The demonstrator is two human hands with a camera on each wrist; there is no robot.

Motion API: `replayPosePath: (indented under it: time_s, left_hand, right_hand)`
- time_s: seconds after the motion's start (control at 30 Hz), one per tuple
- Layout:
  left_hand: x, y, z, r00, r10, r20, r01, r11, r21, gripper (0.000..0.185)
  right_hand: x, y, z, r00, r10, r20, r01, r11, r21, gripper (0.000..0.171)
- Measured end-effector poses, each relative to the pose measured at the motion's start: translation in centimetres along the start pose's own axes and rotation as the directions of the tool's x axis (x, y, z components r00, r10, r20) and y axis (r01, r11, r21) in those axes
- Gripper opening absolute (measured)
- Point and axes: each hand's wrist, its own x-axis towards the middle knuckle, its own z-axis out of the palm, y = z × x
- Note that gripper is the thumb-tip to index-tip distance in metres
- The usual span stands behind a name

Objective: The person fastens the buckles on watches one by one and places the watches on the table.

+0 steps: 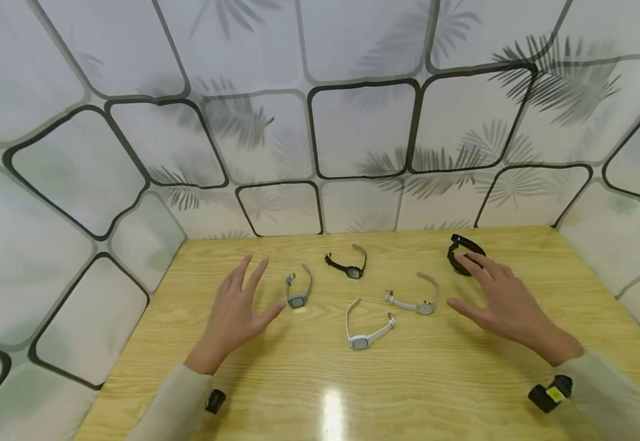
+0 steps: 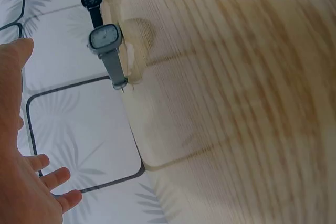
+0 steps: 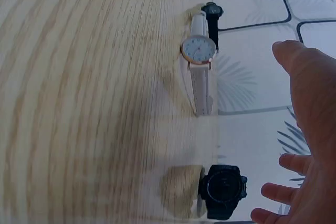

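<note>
My left hand (image 1: 237, 312) hovers over the wooden table with fingers spread, just left of a grey-blue wristwatch (image 1: 297, 301). Nothing is held in it. My right hand (image 1: 504, 303) is also spread and holds nothing; its fingertips overlap the chunky black wristwatch (image 1: 454, 262) in the head view, while the right wrist view shows them apart from it. Left of that hand lies a wristwatch with a pale strap and round dial (image 3: 198, 50). A white wristwatch (image 1: 360, 342) lies nearest me in the middle, and a slim black wristwatch (image 1: 354, 272) lies farther back.
The light wooden table (image 1: 275, 380) ends at a pale curtain-like wall (image 1: 361, 131) with dark outlines and leaf prints, which also closes both sides. Small black devices (image 1: 550, 394) sit at both wrists, by the sleeves (image 1: 606, 380).
</note>
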Motion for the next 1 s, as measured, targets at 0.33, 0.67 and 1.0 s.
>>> replayPosePath:
  time_s: [0.33,0.67,1.0]
  left_hand:
    - [0.8,2.7,0.5,0.999,-0.014,0.048,0.020,0.992,-0.124,0.088]
    - [0.8,5.9,2.0,0.990,-0.015,0.138,0.055,0.955,-0.291,0.083]
    - [1.4,8.3,3.6,0.973,-0.037,0.228,0.135,0.891,-0.434,0.080]
  right_hand:
    - [0.2,-3.2,1.2,0.994,0.088,0.064,-0.100,0.970,0.220,0.079]
    - [0.1,-7.0,3.1,0.968,0.201,0.147,-0.245,0.880,0.407,0.067]
    - [0.3,-9.5,5.0,0.939,0.267,0.218,-0.340,0.824,0.453,0.065]
